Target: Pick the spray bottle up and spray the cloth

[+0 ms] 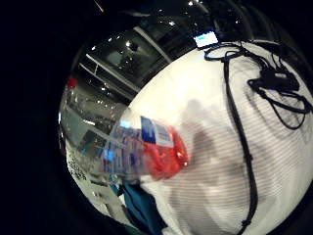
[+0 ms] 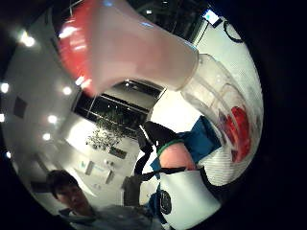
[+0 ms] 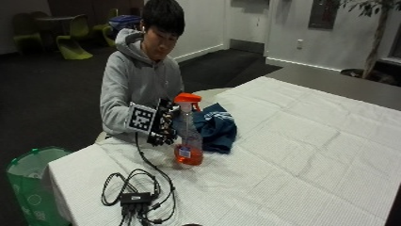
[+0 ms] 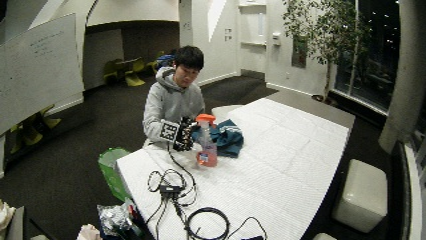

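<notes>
A clear spray bottle (image 3: pixel 188 141) with an orange trigger head and orange liquid in its base stands upright near the table's near-left corner. My gloved right hand (image 3: pixel 164 126) is at its neck and grips it from the side. I cannot tell whether its base touches the table. The bottle's neck and head (image 2: pixel 144 52) fill much of the thumb side palm view, and its labelled body (image 1: pixel 146 147) shows in the little finger side palm view. A crumpled blue cloth (image 3: pixel 216 127) lies just behind the bottle, in front of the seated person.
The table (image 3: pixel 300 141) wears a white cover and stretches far to the right. A black cable bundle with a small box (image 3: pixel 134 195) lies near the front-left edge. A green bin (image 3: pixel 31 183) stands on the floor to the left.
</notes>
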A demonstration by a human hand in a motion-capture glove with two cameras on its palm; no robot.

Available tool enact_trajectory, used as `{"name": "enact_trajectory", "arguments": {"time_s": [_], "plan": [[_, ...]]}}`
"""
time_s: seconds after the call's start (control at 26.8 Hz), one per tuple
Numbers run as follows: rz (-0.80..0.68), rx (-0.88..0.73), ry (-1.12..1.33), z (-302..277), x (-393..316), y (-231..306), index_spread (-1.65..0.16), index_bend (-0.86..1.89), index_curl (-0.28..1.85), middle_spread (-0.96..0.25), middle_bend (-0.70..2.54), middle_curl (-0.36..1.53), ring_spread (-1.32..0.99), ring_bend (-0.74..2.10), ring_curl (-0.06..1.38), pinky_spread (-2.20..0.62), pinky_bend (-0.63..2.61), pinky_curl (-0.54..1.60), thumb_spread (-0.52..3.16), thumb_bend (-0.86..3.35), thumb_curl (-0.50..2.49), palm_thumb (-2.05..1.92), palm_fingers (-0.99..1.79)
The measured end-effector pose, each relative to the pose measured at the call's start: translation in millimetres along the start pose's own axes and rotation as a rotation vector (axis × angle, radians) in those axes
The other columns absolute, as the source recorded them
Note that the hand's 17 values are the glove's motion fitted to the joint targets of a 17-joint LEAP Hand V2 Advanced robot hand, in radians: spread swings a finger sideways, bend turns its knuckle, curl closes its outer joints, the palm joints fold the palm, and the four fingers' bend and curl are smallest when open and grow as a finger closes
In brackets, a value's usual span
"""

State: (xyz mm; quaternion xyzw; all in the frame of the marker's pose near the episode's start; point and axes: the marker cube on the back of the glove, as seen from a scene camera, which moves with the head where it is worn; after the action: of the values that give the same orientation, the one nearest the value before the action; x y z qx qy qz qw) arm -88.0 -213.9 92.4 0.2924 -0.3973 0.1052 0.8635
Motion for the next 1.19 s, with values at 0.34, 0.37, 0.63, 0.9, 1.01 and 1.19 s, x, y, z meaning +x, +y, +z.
{"name": "enact_trajectory", "arguments": {"time_s": [0.34,0.37,0.63,0.9,1.01,1.19], "plan": [[0.178,-0.115,-0.073,22,-7,-23,-0.18,0.14,0.16,0.05,0.41,0.34,0.04,0.61,0.28,0.22,0.52,0.30,0.91,-0.03,0.31,0.47,0.43],[0.188,-0.146,-0.092,24,-10,-29,-0.18,0.17,0.18,0.04,0.43,0.34,0.03,0.62,0.28,0.21,0.50,0.29,0.91,-0.03,0.31,0.48,0.53],[0.261,-0.467,-0.126,41,-26,-68,-0.19,0.33,0.30,-0.04,0.51,0.39,-0.08,0.59,0.31,0.03,0.38,0.28,0.73,0.14,0.44,0.89,1.14],[0.131,-0.697,0.068,66,-53,-85,-0.20,0.43,0.40,-0.10,0.59,0.45,-0.14,0.60,0.37,-0.08,0.28,0.29,0.43,0.08,0.52,0.95,1.35],[-0.004,-0.840,0.218,77,-83,-88,-0.20,0.44,0.42,-0.11,0.59,0.45,-0.16,0.62,0.38,-0.11,0.29,0.30,0.37,0.05,0.54,0.96,1.36],[-0.259,-1.096,0.540,85,-147,-74,-0.19,0.46,0.45,-0.12,0.60,0.46,-0.17,0.61,0.40,-0.15,0.30,0.32,0.28,0.01,0.58,0.98,1.37]]}}
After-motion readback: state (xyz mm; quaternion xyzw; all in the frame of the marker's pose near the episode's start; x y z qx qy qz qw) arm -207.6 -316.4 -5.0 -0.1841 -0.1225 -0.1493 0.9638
